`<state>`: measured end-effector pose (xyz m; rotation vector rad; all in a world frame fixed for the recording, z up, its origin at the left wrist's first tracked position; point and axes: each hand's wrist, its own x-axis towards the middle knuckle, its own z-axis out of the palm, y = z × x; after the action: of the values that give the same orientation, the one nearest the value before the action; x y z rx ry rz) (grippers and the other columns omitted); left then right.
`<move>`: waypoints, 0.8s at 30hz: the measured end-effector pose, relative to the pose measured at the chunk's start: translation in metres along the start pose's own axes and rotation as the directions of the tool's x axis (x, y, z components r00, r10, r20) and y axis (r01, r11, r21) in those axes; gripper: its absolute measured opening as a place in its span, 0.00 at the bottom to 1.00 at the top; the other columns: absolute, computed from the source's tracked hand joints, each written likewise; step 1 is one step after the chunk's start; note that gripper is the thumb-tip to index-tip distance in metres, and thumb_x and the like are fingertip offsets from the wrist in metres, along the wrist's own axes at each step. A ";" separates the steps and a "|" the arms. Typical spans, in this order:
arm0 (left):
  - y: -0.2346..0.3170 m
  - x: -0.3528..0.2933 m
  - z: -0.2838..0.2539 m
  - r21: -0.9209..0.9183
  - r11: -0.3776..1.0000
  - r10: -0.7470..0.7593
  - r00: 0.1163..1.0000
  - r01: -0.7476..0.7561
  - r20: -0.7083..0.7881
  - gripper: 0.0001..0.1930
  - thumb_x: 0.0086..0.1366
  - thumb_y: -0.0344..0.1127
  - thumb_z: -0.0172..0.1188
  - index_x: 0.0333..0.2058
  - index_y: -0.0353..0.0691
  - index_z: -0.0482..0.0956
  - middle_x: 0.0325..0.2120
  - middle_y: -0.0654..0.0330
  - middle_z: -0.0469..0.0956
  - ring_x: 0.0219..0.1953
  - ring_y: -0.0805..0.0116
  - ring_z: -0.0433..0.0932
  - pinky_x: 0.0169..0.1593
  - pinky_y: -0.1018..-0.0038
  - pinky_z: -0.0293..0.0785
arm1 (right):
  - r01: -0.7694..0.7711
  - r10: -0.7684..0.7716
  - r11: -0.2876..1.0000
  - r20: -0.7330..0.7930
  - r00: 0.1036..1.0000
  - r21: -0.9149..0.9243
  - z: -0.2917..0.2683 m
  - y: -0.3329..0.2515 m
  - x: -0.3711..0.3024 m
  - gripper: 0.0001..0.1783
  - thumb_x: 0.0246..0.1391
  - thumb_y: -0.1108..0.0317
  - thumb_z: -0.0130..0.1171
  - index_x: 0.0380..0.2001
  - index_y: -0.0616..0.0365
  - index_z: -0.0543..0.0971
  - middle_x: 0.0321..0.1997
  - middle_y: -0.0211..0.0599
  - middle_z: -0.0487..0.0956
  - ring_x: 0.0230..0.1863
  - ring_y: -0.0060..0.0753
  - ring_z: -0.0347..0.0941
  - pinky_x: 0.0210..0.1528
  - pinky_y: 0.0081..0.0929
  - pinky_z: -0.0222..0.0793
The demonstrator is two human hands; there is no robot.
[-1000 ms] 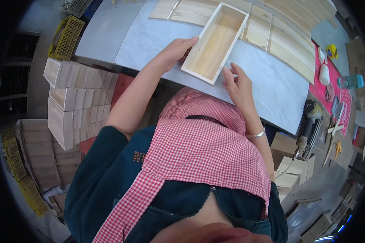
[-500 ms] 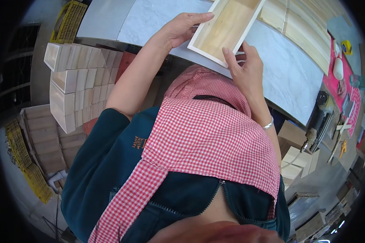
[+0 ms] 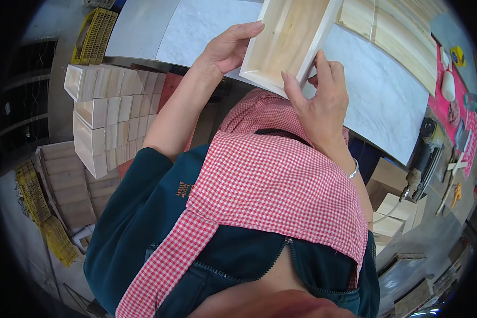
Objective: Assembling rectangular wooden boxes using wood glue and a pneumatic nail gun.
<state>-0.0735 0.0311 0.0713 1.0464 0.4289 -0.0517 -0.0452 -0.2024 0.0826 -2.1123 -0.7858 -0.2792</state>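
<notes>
An open, shallow wooden box (image 3: pixel 287 45) with pale rims is held over the near edge of the worktable, its top end cut off by the picture. My left hand (image 3: pixel 232 49) grips its left side, thumb on the rim and the other fingers partly hidden behind the wall. At the near right corner, my right hand (image 3: pixel 323 100) holds the box, thumb at the near rim and index fingertip against the right side wall. The other right fingers are curled and partly hidden.
Light wooden boards (image 3: pixel 395 45) lie on the marbled worktable (image 3: pixel 373 100) at the right. Stacked wooden boxes (image 3: pixel 111 108) stand at my left, near a yellow plastic crate (image 3: pixel 95 34). A nail gun (image 3: pixel 421 159) with a hose sits right, beside orange-handled scissors (image 3: pixel 457 195).
The box has shifted slightly left and tilted, so more of its inner walls shows. My right thumb has moved slightly left along the near corner; both hands remain on the box.
</notes>
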 end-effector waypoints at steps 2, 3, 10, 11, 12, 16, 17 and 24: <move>-0.007 0.003 -0.008 -0.084 0.996 -0.012 0.998 0.017 0.055 0.24 0.65 0.39 0.64 0.54 0.28 0.77 0.45 0.42 0.82 0.45 0.55 0.83 0.54 0.63 0.78 | -0.022 0.022 1.000 0.018 1.000 -0.011 -0.003 -0.005 -0.001 0.35 0.50 0.59 0.73 0.56 0.69 0.73 0.40 0.41 0.71 0.31 0.32 0.72 0.30 0.24 0.73; -0.011 0.005 -0.010 -0.123 0.992 -0.017 0.996 0.027 0.084 0.24 0.65 0.39 0.63 0.55 0.28 0.76 0.46 0.43 0.82 0.46 0.55 0.83 0.55 0.63 0.77 | -0.034 0.034 0.999 0.024 0.999 -0.016 -0.005 -0.006 -0.002 0.35 0.51 0.60 0.73 0.57 0.68 0.73 0.41 0.41 0.72 0.33 0.33 0.73 0.32 0.24 0.74; -0.023 0.004 -0.025 -0.274 0.960 -0.012 0.982 0.064 0.189 0.26 0.65 0.36 0.62 0.59 0.29 0.71 0.51 0.44 0.80 0.50 0.55 0.81 0.59 0.61 0.75 | 0.003 -0.002 1.000 0.027 1.000 -0.020 -0.003 -0.003 -0.005 0.37 0.50 0.60 0.74 0.60 0.64 0.72 0.43 0.41 0.71 0.37 0.33 0.73 0.34 0.23 0.74; -0.024 0.006 -0.029 -0.298 0.952 0.000 0.976 0.067 0.219 0.26 0.64 0.35 0.62 0.59 0.29 0.71 0.51 0.44 0.80 0.50 0.55 0.81 0.59 0.61 0.75 | 0.014 -0.013 1.000 0.019 1.000 -0.011 -0.002 -0.002 -0.005 0.37 0.50 0.60 0.74 0.60 0.64 0.72 0.43 0.41 0.71 0.38 0.33 0.73 0.35 0.23 0.74; -0.026 0.008 -0.033 -0.321 0.944 0.011 0.969 0.072 0.248 0.27 0.64 0.35 0.62 0.59 0.29 0.71 0.51 0.44 0.80 0.50 0.55 0.81 0.59 0.61 0.75 | 0.023 -0.023 1.000 0.010 1.000 -0.003 -0.001 -0.002 -0.006 0.37 0.50 0.60 0.74 0.61 0.63 0.72 0.44 0.41 0.71 0.39 0.33 0.73 0.35 0.23 0.75; -0.030 0.014 -0.038 -0.383 0.921 0.054 0.945 0.079 0.324 0.27 0.64 0.33 0.62 0.59 0.29 0.71 0.51 0.45 0.80 0.49 0.55 0.82 0.59 0.61 0.75 | 0.039 -0.038 0.999 -0.015 0.999 0.022 -0.001 0.000 -0.006 0.38 0.50 0.61 0.74 0.61 0.62 0.72 0.45 0.42 0.71 0.41 0.34 0.72 0.37 0.24 0.75; -0.031 0.016 -0.038 -0.402 0.913 0.078 0.938 0.069 0.339 0.26 0.63 0.32 0.62 0.59 0.29 0.71 0.50 0.45 0.80 0.49 0.55 0.82 0.59 0.61 0.76 | 0.040 -0.040 0.999 -0.021 0.999 0.030 -0.001 0.000 -0.006 0.38 0.49 0.62 0.75 0.62 0.62 0.72 0.46 0.42 0.71 0.42 0.35 0.72 0.38 0.25 0.76; -0.023 0.005 -0.039 -0.309 0.949 0.150 0.956 -0.068 0.250 0.24 0.65 0.29 0.59 0.58 0.28 0.72 0.48 0.46 0.81 0.44 0.62 0.83 0.53 0.67 0.80 | 0.075 -0.077 0.989 0.008 0.997 0.129 -0.002 -0.009 0.001 0.39 0.48 0.67 0.74 0.62 0.63 0.72 0.50 0.45 0.71 0.46 0.41 0.72 0.47 0.31 0.76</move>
<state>-0.0866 0.0536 0.0341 0.7498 0.1213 -0.0286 -0.0497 -0.1999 0.0899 -1.9682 -0.8701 -0.2492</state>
